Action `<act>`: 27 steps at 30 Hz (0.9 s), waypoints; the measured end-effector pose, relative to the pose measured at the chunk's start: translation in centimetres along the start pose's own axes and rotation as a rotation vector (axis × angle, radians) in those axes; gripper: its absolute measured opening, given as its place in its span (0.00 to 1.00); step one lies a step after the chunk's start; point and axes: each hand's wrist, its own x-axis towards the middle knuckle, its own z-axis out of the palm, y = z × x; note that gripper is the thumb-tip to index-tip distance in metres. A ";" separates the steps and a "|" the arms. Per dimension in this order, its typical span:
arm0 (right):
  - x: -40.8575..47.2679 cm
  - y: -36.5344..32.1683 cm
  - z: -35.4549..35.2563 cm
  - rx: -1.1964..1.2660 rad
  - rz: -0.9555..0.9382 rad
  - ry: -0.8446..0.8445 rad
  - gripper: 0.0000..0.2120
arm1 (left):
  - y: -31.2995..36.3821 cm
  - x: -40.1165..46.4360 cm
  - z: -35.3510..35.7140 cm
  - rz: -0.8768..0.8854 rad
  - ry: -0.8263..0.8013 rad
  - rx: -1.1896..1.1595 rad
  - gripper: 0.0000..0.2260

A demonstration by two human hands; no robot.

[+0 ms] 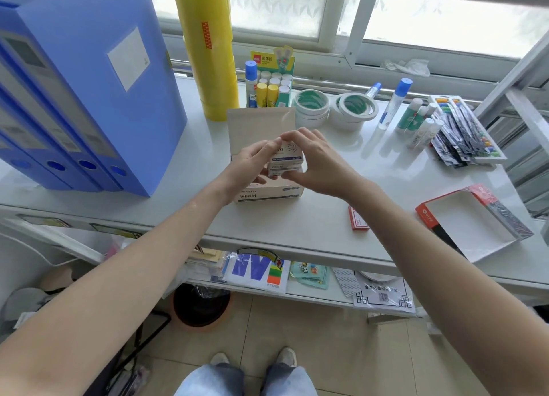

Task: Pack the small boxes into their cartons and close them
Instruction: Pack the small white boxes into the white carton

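- Head view, the only one given: a stack of small boxes [285, 165] is held between both hands just above the open beige carton [269, 192], which stands on the white table [312, 220] with its lid flap [260, 128] raised behind.
- The left hand [252, 164] is closed on the left side of the stack, with its fingertips [274, 146] at the top edge.
- The right hand [316, 161] is closed on the right side, fingers curled over the top and the thumb low at the front.
- How many boxes make up the stack cannot be told for certain; at least two are seen, one on the other.
- The step in hand is judged to be the lowering of the stack into the carton. It is best done with the stack kept square and level, its long sides lined up with the carton walls, so that no corner catches on the rim.
- Even pressure from both sides is advised, so that the boxes are not sheared apart.
- The lid flap is best left back until the stack is seated flat.
- A small red box [358, 219] lies apart on the table to the right, near an open red-and-white carton [472, 220]; it is judged to belong there and not yet packed.
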 end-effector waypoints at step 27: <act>4.7 1.7 6.3 -0.236 0.192 -0.146 0.15 | -5.3 3.3 -3.4 -0.283 0.173 0.483 0.44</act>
